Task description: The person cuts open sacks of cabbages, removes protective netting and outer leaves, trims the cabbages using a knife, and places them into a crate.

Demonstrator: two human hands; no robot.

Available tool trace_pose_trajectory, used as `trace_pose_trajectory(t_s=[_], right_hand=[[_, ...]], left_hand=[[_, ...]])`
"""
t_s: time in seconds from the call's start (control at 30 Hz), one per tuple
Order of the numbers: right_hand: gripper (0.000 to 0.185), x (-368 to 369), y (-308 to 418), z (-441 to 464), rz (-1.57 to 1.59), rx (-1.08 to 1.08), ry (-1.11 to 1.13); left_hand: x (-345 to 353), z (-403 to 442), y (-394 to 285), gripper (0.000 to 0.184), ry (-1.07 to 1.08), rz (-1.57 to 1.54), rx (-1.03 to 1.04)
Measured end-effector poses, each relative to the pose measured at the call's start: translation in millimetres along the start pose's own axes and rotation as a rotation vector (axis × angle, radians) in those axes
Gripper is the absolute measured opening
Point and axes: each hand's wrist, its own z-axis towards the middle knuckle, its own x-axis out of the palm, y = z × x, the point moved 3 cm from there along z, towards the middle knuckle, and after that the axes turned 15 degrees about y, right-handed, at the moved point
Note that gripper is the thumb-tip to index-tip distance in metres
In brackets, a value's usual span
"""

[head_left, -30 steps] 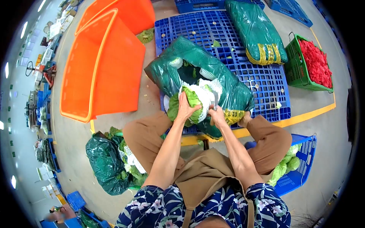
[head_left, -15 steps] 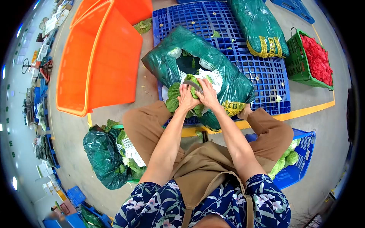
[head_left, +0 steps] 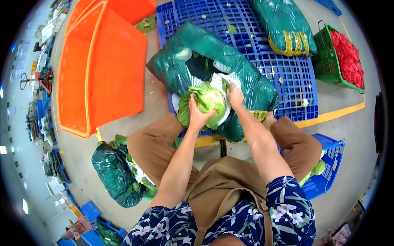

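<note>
A pale green cabbage (head_left: 210,100) with loose outer leaves sits over the near edge of a torn green plastic bag (head_left: 250,82). My left hand (head_left: 199,115) holds the cabbage from its left side, thumb and fingers spread around it. Just right of the cabbage, my right hand (head_left: 234,96) is closed on a knife, whose blade (head_left: 225,84) shows only in part. White foam netting (head_left: 234,79) lies behind and beside the cabbage. Through the bag's opening, another netted cabbage (head_left: 184,54) shows at the upper left.
Blue pallets (head_left: 291,82) lie under the bag. Orange bins (head_left: 117,69) stand at left, a second green bag (head_left: 283,24) at the back. A green crate (head_left: 326,61) holds red material (head_left: 347,59). Cabbages are in a blue crate (head_left: 328,176); a dark green bag (head_left: 113,174) lies lower left.
My hands, together over the cabbage half a second ago, are now apart. The right hand has moved right with the knife, and more of the cabbage's pale surface shows. The view has shifted slightly.
</note>
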Motion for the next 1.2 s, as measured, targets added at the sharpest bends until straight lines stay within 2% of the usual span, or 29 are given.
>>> trace_pose_trajectory(t_s=[0.07,0.17,0.2,0.27,0.3,0.33,0.37,0.47,0.57,0.67,0.8,0.83,0.97,1.0,1.07,1.13,1.2], right_hand=[[0.037,-9.4,-3.3,-0.3,0.059,0.028,0.083],[0.054,-57.7,2.3,-17.3,0.137,0.08,0.079],[0.044,-78.8,12.8,-34.7,0.21,0.085,0.008],[0.031,-89.0,16.0,-60.5,0.213,-0.142,-0.172],[0.025,-87.0,22.2,-74.5,0.105,-0.176,-0.162],[0.026,-81.8,29.5,-92.0,0.075,-0.306,-0.151],[0.025,-84.6,45.8,-113.2,0.135,-0.312,0.007],[0.022,-57.0,45.5,-128.4,-0.096,-0.297,0.03],[0.02,-43.5,42.6,-129.3,-0.154,-0.291,0.054],[0.019,-39.1,42.9,-123.0,-0.245,-0.216,0.108],[0.017,-38.0,45.0,-111.7,-0.298,-0.094,0.123],[0.018,-41.3,47.0,-106.2,-0.298,-0.065,0.129],[0.02,-60.9,42.8,-106.8,-0.277,-0.019,0.182],[0.019,-61.8,41.5,-110.8,-0.274,-0.009,0.193],[0.016,-59.3,36.0,-110.5,-0.245,-0.008,0.157],[0.014,-53.6,26.5,-95.7,-0.195,-0.048,0.098],[0.017,-58.9,23.6,-75.1,-0.171,-0.021,0.225]], left_hand=[[-5.4,4.9,3.6,0.121,-0.002,-0.163,-0.049],[-5.6,11.2,8.8,0.122,0.001,-0.16,-0.057],[-3.6,14.3,11.1,0.122,-0.004,-0.149,-0.049],[-6.3,17.6,-5.2,0.124,0.03,-0.043,-0.057],[-5.9,17.2,-14.4,0.124,0.047,0.009,-0.062],[-2.4,17.3,-14.9,0.125,0.049,0.053,-0.085],[0.5,17.7,-13.0,0.126,0.049,0.1,-0.106],[5.1,18.8,-11.1,0.135,0.092,0.217,-0.17],[8.1,19.4,-9.1,0.142,0.136,0.286,-0.21],[11.5,22.9,-8.1,0.141,0.158,0.339,-0.212],[22.1,20.6,-25.5,0.126,0.075,0.434,-0.109],[29.8,18.0,-33.1,0.118,0.0,0.461,-0.072],[33.8,28.3,-48.5,0.115,0.058,0.451,-0.154],[33.2,33.3,-48.6,0.115,0.1,0.424,-0.275],[30.8,37.7,-46.6,0.118,0.142,0.476,-0.183],[39.0,36.9,-48.8,0.115,0.124,0.483,-0.175],[45.9,47.1,-46.1,0.112,0.114,0.522,-0.207]])
